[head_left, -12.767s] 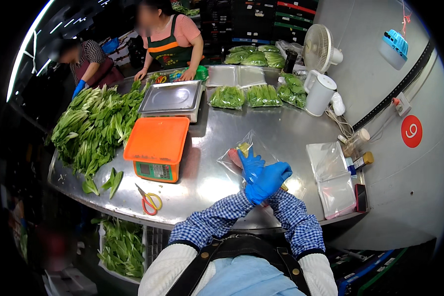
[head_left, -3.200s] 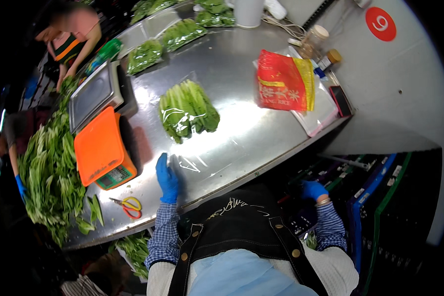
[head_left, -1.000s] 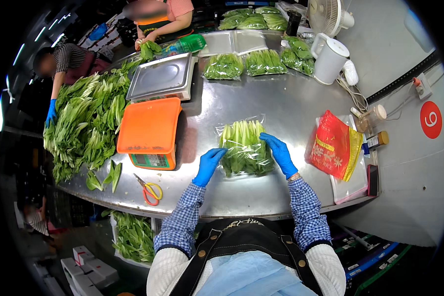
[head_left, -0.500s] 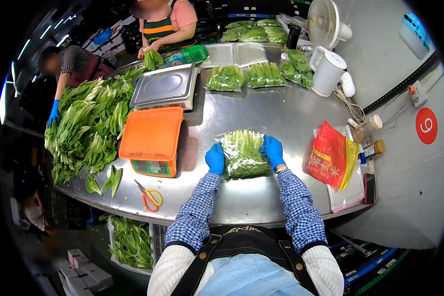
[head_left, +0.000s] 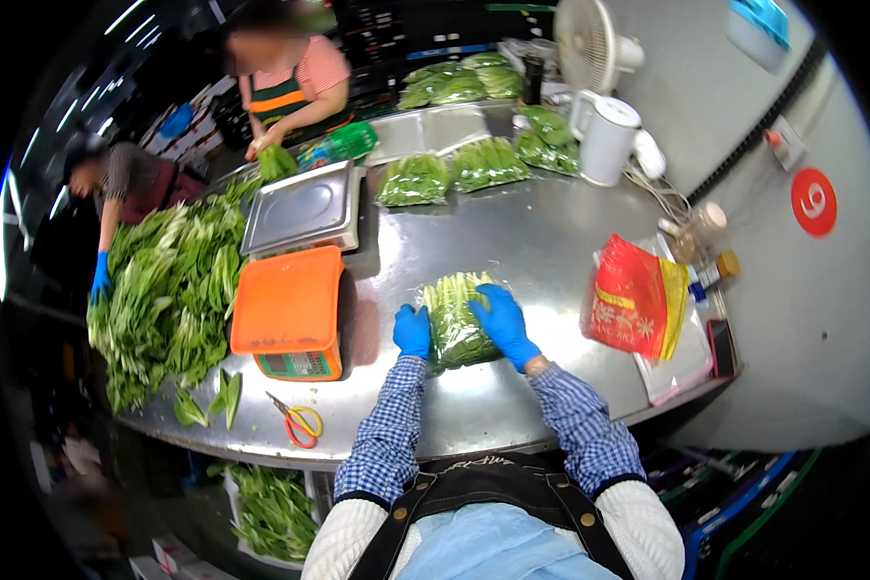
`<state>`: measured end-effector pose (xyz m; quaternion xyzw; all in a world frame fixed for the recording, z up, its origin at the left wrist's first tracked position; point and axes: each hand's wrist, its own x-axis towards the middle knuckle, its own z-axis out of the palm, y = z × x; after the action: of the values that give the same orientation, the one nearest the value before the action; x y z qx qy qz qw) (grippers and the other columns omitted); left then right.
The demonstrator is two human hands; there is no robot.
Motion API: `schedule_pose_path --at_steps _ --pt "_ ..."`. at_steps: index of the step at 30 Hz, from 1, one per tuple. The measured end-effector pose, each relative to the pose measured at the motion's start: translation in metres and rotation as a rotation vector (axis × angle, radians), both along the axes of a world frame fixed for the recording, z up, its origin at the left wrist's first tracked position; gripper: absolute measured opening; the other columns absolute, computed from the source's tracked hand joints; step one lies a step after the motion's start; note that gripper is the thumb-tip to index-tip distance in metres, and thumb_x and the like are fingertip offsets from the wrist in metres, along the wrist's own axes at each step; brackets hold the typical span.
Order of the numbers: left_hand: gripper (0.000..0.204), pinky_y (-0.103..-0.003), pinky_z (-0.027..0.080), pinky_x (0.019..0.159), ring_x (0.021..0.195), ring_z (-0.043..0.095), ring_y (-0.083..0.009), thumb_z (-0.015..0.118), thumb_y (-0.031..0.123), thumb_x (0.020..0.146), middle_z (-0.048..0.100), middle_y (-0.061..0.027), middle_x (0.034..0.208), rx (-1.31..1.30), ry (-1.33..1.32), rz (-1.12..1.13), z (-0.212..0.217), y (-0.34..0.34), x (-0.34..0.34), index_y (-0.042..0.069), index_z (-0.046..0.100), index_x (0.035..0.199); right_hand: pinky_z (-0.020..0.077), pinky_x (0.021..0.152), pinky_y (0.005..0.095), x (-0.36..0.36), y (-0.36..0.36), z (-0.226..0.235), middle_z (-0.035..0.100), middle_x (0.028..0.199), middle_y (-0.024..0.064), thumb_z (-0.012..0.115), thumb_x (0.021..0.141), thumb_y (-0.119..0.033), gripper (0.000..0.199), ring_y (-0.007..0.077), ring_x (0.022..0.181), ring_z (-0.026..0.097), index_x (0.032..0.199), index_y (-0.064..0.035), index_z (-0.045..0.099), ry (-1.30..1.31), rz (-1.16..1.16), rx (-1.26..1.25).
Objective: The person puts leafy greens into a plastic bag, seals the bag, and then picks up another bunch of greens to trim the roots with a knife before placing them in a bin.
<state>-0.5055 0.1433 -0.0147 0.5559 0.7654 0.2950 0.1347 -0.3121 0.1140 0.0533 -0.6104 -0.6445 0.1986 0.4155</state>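
A clear plastic bag of leafy greens (head_left: 454, 329) lies on the steel table in front of me, pale stems at the far end and leaves nearer. Blue gloves cover both hands. My left hand (head_left: 412, 331) is at the bag's left edge, its fingers curled against the plastic. Across the bag's right side lies my right hand (head_left: 505, 327), with its fingers stretched out over the top near the stem end. What its thumb does is hidden. To the left stand an orange-topped scale (head_left: 288, 304) and red-and-yellow-handled scissors (head_left: 300, 423).
A heap of loose greens (head_left: 169, 290) covers the left side, near a steel-topped scale (head_left: 300, 211). Filled bags (head_left: 414, 181), a white kettle (head_left: 609, 140) and a fan (head_left: 587, 48) stand behind. A red-and-yellow bag (head_left: 633, 300) lies right. Two people work at the far left.
My right hand has shifted from the bag's right edge onto its top, fingers reaching leftward. The left hand remains at the left edge. The whole view has turned slightly.
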Motion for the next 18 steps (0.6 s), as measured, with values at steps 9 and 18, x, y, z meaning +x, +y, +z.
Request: schedule_pose_path --at_steps 9,18 --pt "0.038 -0.032 0.04 0.088 0.098 0.052 -0.0185 0.048 0.029 0.088 0.055 -0.0085 0.109 -0.318 -1.385 -0.477 0.005 0.022 -0.052 0.001 0.052 0.114 0.0423 0.085 0.0373 0.006 0.008 -0.003 0.058 0.105 0.0214 0.052 0.082 -0.051 0.055 0.0304 0.102 0.054 0.106 -0.0018 0.059 0.447 0.012 -0.483" --pt "0.024 -0.028 0.044 0.075 0.087 0.053 -0.0166 0.047 0.025 0.089 0.052 -0.0058 0.094 -0.373 -0.703 -0.851 0.202 -0.102 0.119 0.003 0.053 0.097 0.0381 0.093 0.0332 0.037 -0.136 0.04 0.047 0.127 0.0076 0.032 0.088 -0.06 0.066 0.0161 0.106 0.049 0.125 -0.0072 0.045 1.751 0.477 -0.35"
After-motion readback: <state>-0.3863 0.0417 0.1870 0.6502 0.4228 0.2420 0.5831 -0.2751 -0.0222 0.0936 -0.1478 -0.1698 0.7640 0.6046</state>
